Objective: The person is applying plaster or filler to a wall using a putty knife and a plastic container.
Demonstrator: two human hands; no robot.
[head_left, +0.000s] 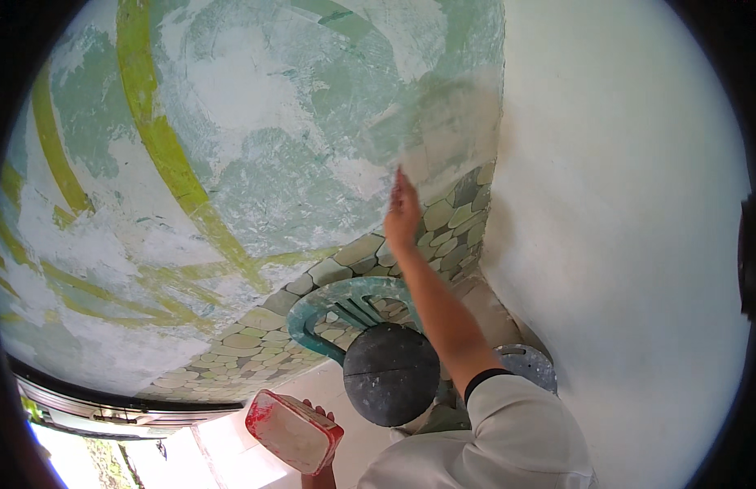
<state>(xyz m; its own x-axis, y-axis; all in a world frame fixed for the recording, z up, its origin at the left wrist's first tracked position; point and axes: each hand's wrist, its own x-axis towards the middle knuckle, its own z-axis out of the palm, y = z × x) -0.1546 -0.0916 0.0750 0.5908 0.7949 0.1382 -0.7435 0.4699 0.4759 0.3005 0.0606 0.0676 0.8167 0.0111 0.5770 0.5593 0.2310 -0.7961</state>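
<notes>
While left hand curls fingers round a red-and-white rectangular plastic tub, long axis down-right, right hand is nearer green-and-white painted wall; its fingers blur, grip unclear

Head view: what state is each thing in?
Left hand: gripping the tub.
Tub: tilted, red-edged, smeared whitish.
Right hand: raised at the patchy wall; what it holds is too blurred to tell.
Patchy wall: green, partly covered in white.
Chair: green, pale-marked.
Round black object: pale-specked.
</notes>
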